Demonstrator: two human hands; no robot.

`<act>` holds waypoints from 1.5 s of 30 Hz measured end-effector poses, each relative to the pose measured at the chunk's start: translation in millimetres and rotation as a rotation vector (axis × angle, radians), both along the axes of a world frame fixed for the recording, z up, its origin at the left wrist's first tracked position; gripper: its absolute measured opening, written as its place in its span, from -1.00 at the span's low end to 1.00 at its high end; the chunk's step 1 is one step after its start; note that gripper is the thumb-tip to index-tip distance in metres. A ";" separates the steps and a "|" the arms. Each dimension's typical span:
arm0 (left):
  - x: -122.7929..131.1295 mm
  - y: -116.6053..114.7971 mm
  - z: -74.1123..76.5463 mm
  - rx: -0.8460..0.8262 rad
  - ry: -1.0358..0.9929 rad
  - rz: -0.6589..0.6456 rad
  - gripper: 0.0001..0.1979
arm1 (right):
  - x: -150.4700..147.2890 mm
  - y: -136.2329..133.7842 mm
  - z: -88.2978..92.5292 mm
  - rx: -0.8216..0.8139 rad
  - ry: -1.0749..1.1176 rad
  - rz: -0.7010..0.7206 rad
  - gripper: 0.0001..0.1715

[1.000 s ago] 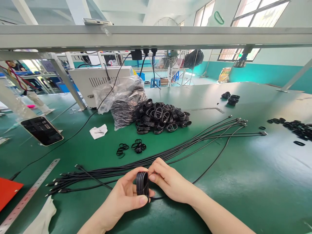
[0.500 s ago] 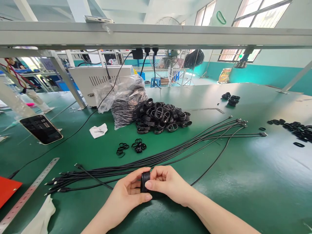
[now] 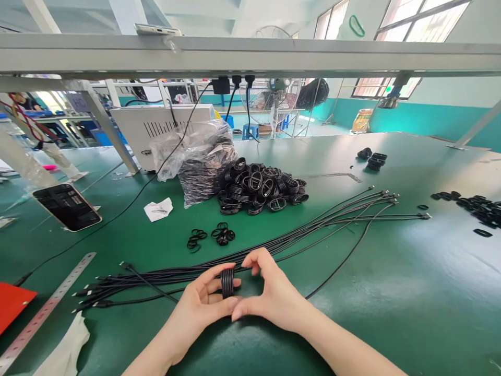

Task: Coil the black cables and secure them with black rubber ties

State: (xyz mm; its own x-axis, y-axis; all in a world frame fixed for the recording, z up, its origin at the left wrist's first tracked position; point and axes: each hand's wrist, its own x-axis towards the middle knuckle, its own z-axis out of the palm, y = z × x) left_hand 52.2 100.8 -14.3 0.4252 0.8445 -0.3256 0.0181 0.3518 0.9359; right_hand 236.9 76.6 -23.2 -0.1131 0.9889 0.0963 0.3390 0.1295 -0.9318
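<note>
Between the thumb and fingers of my left hand [image 3: 209,297] is a tightly wound coil of black cable [image 3: 227,283], held on its side. My right hand [image 3: 270,292] is just right of it, thumb and forefinger spread apart with nothing between them; its thumb tip is close to my left thumb. Behind both hands, a bundle of straight black cables [image 3: 242,254] with metal plugs stretches across the green table. Farther back lies a heap of coiled black cables [image 3: 262,187]. Two small clusters of black rings [image 3: 223,234] lie in front of that heap.
A plastic bag of dark items [image 3: 207,172] stands beside the heap. To the left are a phone [image 3: 67,206], a steel ruler [image 3: 50,308] and a red sheet [image 3: 13,305]. Black oval bands [image 3: 479,209] lie at far right. A shelf beam [image 3: 250,55] crosses overhead.
My right hand has let go of the coil and opened, its fingers moving away to the right. The coil has shifted slightly left and up in my left hand.
</note>
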 end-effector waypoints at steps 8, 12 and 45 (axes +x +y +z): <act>1.5 -3.2 5.8 -0.080 -0.092 -0.038 -0.37 | -16.4 0.2 -3.1 0.333 -0.213 0.153 -0.06; -0.4 -1.8 6.3 -0.081 -0.068 -0.066 -0.46 | -18.7 -0.9 -0.7 0.308 -0.181 0.102 -0.20; 0.5 -3.6 0.8 -0.182 -0.110 -0.046 -0.78 | -6.6 3.0 -7.3 -0.106 -0.020 -0.141 -0.70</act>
State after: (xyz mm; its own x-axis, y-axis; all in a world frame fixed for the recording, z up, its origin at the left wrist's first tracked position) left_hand 52.8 97.3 -13.5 0.5029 0.7550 -0.4208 -0.0605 0.5164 0.8542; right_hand 230.3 79.5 -30.5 0.0271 0.9996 -0.0106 0.3652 -0.0197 -0.9307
